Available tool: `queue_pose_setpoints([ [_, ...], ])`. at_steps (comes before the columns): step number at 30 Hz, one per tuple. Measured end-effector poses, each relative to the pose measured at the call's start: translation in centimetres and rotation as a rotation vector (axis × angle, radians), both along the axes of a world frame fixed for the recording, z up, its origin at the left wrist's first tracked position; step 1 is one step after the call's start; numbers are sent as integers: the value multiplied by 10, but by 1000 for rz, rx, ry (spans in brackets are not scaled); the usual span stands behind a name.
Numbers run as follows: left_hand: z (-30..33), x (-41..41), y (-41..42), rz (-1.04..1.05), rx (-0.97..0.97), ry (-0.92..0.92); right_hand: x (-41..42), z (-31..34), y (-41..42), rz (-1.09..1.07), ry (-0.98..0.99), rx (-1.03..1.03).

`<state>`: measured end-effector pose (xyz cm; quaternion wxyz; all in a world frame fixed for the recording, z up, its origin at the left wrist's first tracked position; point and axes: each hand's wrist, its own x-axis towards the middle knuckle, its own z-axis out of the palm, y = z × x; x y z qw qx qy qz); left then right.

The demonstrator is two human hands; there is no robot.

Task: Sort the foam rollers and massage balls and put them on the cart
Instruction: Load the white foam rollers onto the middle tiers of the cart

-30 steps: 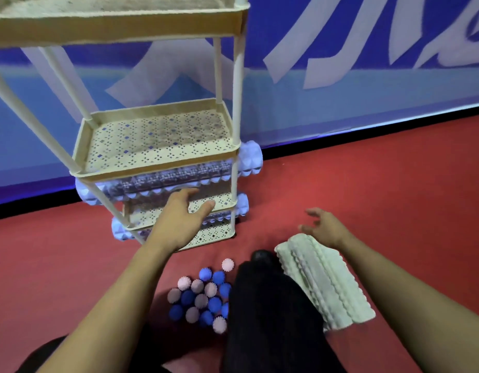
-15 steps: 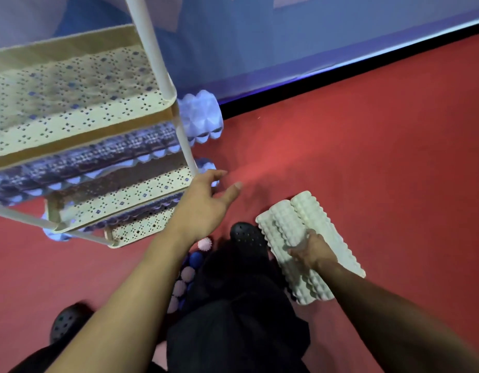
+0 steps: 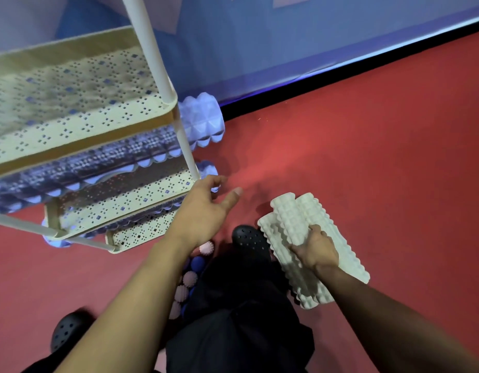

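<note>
A cream perforated cart (image 3: pixel 103 125) stands at the left, with purple foam rollers (image 3: pixel 203 119) lying on its lower shelves and sticking out past the right post. White foam rollers (image 3: pixel 292 224) lie side by side on the red floor at the right. My right hand (image 3: pixel 316 249) grips one of them from above. My left hand (image 3: pixel 206 211) hovers with relaxed, spread fingers beside the cart's lower right corner, holding nothing. Pink and blue spiky massage balls (image 3: pixel 189 278) lie on the floor under my left forearm, partly hidden.
My black-trousered leg and a black perforated clog (image 3: pixel 249 238) sit between the balls and the white rollers. A second clog (image 3: pixel 68 332) is at the lower left. A blue wall (image 3: pixel 286 44) with a black base strip runs behind the cart.
My right hand has come down onto the white rollers and closed round one. My left hand drew back from the cart's lower shelf to its right corner. The view tilted down and right.
</note>
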<state>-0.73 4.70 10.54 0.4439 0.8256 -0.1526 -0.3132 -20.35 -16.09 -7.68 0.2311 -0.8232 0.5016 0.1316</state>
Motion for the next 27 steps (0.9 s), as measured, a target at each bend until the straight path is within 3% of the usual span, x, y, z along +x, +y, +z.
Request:
queue_pose_setpoints([
  [3,13,-2,6,-1,-26,-73,7,44,2,-56,-208,2],
  [7,47,-7,24,12,-75,-149,30,129,14,-278,-645,113],
  [11,91,-17,56,23,-50,-239,61,218,49,-415,-1065,382],
  [14,124,-25,90,106,-32,-272,80,276,90,-459,-1234,646],
  [18,162,-49,146,420,-161,-63,88,337,148,-525,-1264,1063],
  [22,193,-73,188,522,-653,237,84,376,205,-493,-1154,1261],
  [27,220,-86,228,705,-864,111,75,400,264,-238,-1096,1302],
])
